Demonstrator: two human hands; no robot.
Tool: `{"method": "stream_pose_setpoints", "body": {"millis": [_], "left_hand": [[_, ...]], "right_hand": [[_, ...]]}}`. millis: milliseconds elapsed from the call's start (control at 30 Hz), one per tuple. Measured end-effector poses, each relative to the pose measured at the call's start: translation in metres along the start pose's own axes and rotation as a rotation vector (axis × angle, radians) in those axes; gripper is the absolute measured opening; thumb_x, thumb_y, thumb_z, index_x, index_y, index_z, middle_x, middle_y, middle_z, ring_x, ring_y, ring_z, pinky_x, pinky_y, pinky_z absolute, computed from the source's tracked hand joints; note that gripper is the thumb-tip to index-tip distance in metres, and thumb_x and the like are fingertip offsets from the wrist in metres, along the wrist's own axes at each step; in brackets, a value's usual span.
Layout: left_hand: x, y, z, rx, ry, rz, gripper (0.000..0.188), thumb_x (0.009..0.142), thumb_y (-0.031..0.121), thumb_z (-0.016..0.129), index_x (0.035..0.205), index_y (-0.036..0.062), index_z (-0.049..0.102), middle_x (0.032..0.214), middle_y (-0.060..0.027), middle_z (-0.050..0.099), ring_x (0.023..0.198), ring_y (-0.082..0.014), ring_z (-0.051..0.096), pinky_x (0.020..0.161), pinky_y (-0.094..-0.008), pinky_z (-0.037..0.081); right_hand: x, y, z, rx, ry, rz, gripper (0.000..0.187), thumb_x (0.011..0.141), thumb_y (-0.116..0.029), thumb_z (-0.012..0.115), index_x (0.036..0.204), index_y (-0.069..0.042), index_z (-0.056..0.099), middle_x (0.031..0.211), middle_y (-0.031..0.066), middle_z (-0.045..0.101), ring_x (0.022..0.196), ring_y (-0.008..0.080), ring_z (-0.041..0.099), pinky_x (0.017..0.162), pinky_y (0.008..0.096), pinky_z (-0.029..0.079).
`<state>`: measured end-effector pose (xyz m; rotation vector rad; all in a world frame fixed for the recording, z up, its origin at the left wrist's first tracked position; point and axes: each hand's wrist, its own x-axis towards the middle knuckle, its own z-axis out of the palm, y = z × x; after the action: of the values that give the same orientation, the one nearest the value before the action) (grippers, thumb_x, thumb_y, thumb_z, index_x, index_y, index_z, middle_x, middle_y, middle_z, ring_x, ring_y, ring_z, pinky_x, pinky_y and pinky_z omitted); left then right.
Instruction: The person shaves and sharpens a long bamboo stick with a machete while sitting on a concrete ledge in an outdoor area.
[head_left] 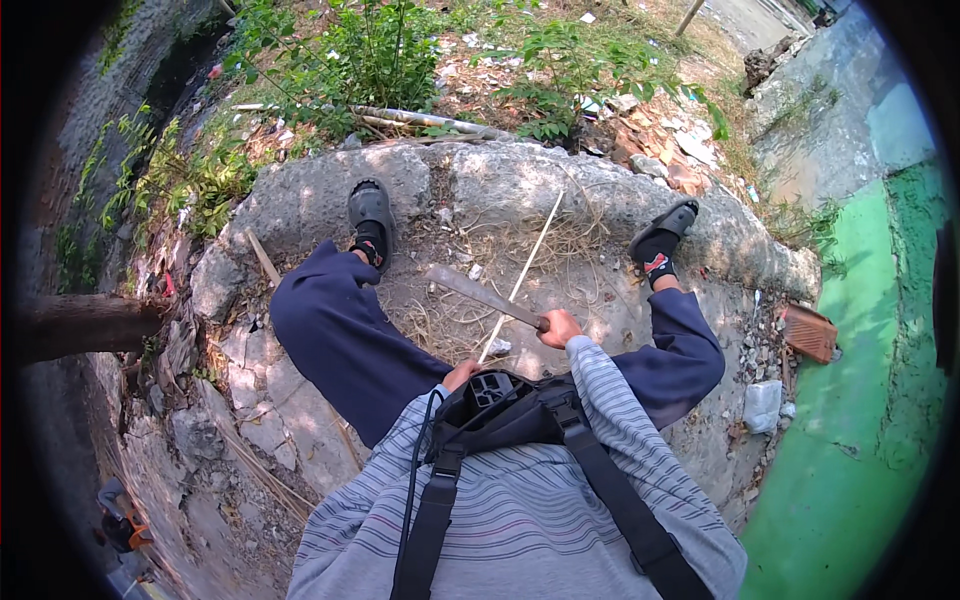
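In my right hand (562, 329) is the wooden handle of a machete (484, 296), fingers wrapped round it. The broad, worn blade points left and crosses a thin pale strip (533, 253) that looks like split bamboo. My left hand (461, 374) is closed at the strip's near end, close to my body. A black chest pack (490, 392) hides part of that hand. The strip slants away to the right, its far end by the stone kerb. Curly pale shavings (575, 215) lie around that far end and on the ground between my legs.
My shoes rest against the rough stone kerb (500, 185). Beyond it are plants (390, 60), a pole (420, 120) and rubble. At right, a brown plastic basket-like piece (809, 333) and a whitish block (763, 406) lie by a green wall (840, 400). A person (120, 525) is far left.
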<state>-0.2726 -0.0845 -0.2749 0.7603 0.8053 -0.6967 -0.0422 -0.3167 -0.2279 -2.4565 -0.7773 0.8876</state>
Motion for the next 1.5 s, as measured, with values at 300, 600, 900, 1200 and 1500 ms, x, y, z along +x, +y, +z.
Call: {"method": "stream_pose_setpoints", "body": {"millis": [300, 600, 900, 1200, 1500], "left_hand": [[-0.034, 0.009, 0.019, 0.841, 0.112, 0.527, 0.027, 0.092, 0.023, 0.063, 0.110, 0.0041, 0.057, 0.100, -0.0126, 0.066, 0.095, -0.0205, 0.063, 0.084, -0.0320, 0.048], [-0.063, 0.025, 0.047, 0.602, 0.009, 0.432, 0.028, 0.098, 0.017, 0.049, 0.119, 0.0000, 0.057, 0.109, -0.0106, 0.067, 0.096, -0.0156, 0.064, 0.088, -0.0250, 0.049], [-0.032, 0.023, 0.036, -0.052, 0.074, 0.006, 0.026, 0.095, 0.020, 0.054, 0.109, -0.0008, 0.060, 0.097, -0.0089, 0.068, 0.088, -0.0155, 0.065, 0.081, -0.0264, 0.050], [-0.054, 0.020, 0.042, 0.461, -0.014, 0.488, 0.027, 0.098, 0.019, 0.050, 0.110, -0.0020, 0.061, 0.095, -0.0082, 0.068, 0.086, -0.0122, 0.064, 0.079, -0.0250, 0.050], [-0.034, 0.005, 0.009, 0.018, 0.034, 0.097, 0.028, 0.096, 0.023, 0.053, 0.110, 0.0001, 0.061, 0.093, -0.0074, 0.067, 0.086, -0.0117, 0.063, 0.079, -0.0246, 0.050]], "right_hand": [[-0.005, 0.000, -0.014, 0.066, -0.041, 0.116, 0.025, 0.070, -0.026, 0.065, 0.090, -0.011, 0.071, 0.090, 0.0209, 0.069, 0.091, 0.0415, 0.065, 0.082, 0.0496, 0.052], [-0.008, 0.026, 0.001, 0.034, -0.040, -0.025, 0.027, 0.069, -0.026, 0.064, 0.091, -0.012, 0.072, 0.086, 0.0185, 0.070, 0.086, 0.0416, 0.066, 0.078, 0.0489, 0.053], [-0.010, 0.025, 0.010, 0.182, 0.035, 0.012, 0.025, 0.069, -0.025, 0.068, 0.081, -0.003, 0.066, 0.076, 0.0233, 0.065, 0.076, 0.0424, 0.065, 0.072, 0.0473, 0.051], [0.002, 0.052, -0.001, 0.131, 0.069, 0.111, 0.025, 0.071, -0.025, 0.066, 0.079, -0.001, 0.065, 0.078, 0.0233, 0.066, 0.079, 0.0414, 0.066, 0.071, 0.0469, 0.051], [-0.023, 0.012, -0.008, 0.139, -0.056, -0.124, 0.020, 0.069, -0.024, 0.066, 0.079, -0.006, 0.067, 0.073, 0.0188, 0.066, 0.073, 0.0404, 0.064, 0.067, 0.0477, 0.050]]}}
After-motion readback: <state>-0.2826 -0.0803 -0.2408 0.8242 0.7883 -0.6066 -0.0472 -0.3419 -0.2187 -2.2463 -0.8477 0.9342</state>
